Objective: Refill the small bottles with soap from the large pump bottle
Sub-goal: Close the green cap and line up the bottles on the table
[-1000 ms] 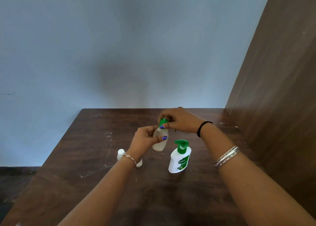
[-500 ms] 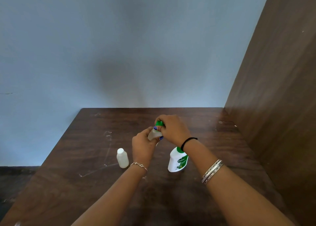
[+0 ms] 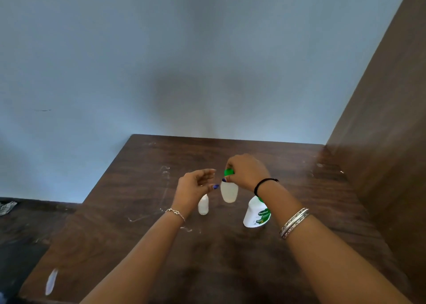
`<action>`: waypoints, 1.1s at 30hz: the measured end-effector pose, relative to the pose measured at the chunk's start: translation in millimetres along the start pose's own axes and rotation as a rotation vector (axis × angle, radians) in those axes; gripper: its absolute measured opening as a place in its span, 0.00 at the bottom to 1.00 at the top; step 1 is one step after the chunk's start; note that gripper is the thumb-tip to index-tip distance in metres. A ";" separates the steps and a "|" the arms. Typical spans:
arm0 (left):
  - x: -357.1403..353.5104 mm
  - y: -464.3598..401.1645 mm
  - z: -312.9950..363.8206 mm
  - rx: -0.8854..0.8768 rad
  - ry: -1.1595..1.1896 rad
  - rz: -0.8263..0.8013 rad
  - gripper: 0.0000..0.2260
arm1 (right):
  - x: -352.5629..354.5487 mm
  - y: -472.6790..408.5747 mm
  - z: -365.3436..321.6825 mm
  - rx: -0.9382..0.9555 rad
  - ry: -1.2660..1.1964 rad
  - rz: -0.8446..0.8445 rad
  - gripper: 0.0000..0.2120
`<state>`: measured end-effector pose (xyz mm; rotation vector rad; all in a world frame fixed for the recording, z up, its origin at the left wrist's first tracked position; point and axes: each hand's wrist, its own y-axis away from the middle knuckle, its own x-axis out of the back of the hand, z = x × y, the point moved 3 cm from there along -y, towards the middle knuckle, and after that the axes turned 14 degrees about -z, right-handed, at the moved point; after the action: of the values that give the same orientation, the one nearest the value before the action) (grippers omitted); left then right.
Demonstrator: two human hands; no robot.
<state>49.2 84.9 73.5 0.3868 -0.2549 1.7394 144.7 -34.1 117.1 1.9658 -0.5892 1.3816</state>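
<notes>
The dark brown wooden tabletop (image 3: 230,257) has a dull, worn finish with pale scratches and smears. On it stands a white, smooth plastic pump bottle with a green printed label (image 3: 255,214). The small translucent, cloudy plastic bottle (image 3: 229,192) carries a glossy green plastic cap (image 3: 228,172). A smaller frosted plastic bottle (image 3: 203,205) looks matt.

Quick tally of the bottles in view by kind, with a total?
Small translucent bottle with green cap, held at the cap by the right hand: 1
Small white bottle standing on the table: 1
Large white pump bottle, top hidden behind the right wrist: 1
Total: 3 bottles
</notes>
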 end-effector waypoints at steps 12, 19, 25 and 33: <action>39.8 24.2 -48.6 0.118 -0.012 0.181 0.08 | -67.6 -26.0 -2.1 -0.089 0.031 -0.146 0.16; 53.3 38.1 -68.4 0.170 0.094 0.299 0.07 | -68.2 -35.8 -0.1 -0.105 0.012 -0.185 0.18; 48.9 29.1 -56.8 0.142 0.104 0.276 0.06 | -61.1 -34.0 1.1 -0.079 0.037 -0.233 0.23; 18.7 1.7 -15.7 -0.006 -0.006 0.185 0.08 | 21.8 12.2 41.4 0.075 -0.081 -0.125 0.23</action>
<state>42.5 107.4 66.5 0.3736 -0.3086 1.9185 170.5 -72.4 131.2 2.0899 -0.4488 1.2692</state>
